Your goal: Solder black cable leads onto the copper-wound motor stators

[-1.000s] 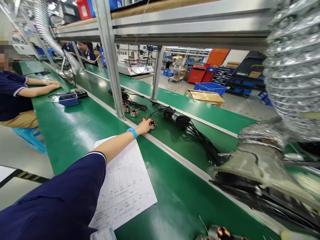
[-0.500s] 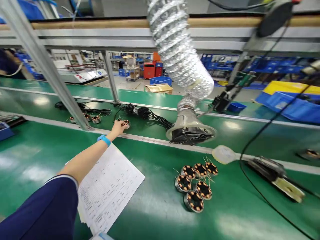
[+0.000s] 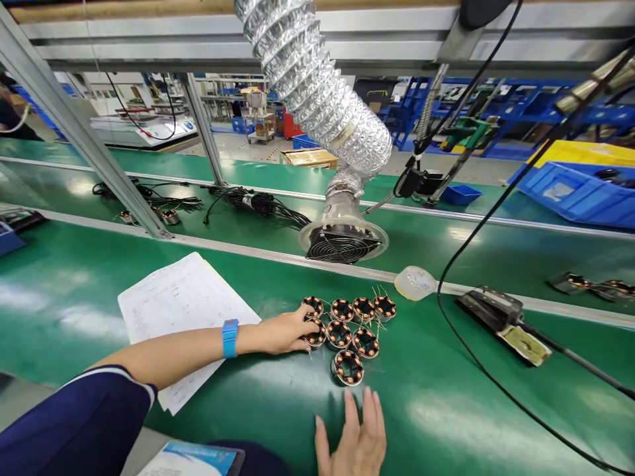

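Currently, front wound ring (image 3: 348, 381) is taken as landmark. Left ring pair (image 3: 322, 338) is located beyond and left of it, aligned roughly fore-and-aft, openings upward. Pair is grasped by left hand (image 3: 282, 332), nearer hand; whether pair is lifted cannot be told. Left forearm is extended from left, across paper sheets (image 3: 183, 294) left of landmark. Right hand (image 3: 354, 439) is held just short of landmark, released, palm down, fingers spread toward it. Other rings (image 3: 340, 346) are grouped beyond landmark.
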Motion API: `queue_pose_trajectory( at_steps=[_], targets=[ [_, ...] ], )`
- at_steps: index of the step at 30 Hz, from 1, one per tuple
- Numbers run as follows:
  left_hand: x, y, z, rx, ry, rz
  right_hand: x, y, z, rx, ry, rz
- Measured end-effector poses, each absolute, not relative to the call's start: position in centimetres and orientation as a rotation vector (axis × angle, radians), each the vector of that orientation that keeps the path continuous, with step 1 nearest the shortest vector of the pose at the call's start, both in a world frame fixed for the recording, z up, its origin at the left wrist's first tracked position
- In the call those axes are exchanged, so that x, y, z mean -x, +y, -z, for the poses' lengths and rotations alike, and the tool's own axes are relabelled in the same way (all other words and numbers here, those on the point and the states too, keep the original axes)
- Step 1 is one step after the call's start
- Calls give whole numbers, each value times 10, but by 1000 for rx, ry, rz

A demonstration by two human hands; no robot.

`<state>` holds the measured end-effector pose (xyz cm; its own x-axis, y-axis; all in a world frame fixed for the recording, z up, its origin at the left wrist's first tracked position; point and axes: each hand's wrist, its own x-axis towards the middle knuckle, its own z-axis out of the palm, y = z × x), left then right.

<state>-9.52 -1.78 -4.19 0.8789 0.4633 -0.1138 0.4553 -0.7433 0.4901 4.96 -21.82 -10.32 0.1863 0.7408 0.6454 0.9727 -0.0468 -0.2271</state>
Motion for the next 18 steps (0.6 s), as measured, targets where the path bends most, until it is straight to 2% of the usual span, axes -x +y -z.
queue_pose_trajectory(
  at_steps=[5,12,18],
  targets=[
    [51,-43,34,-2565,731,-5,-92,-191,82,1859,-1675,513],
    [-22,-64,34,-2508,825,4,-188,-183,89,1927,-1753,381],
    [-39,-47,11,-2543,391,-3,-236,-191,81,1977,-1648,299]
  ],
)
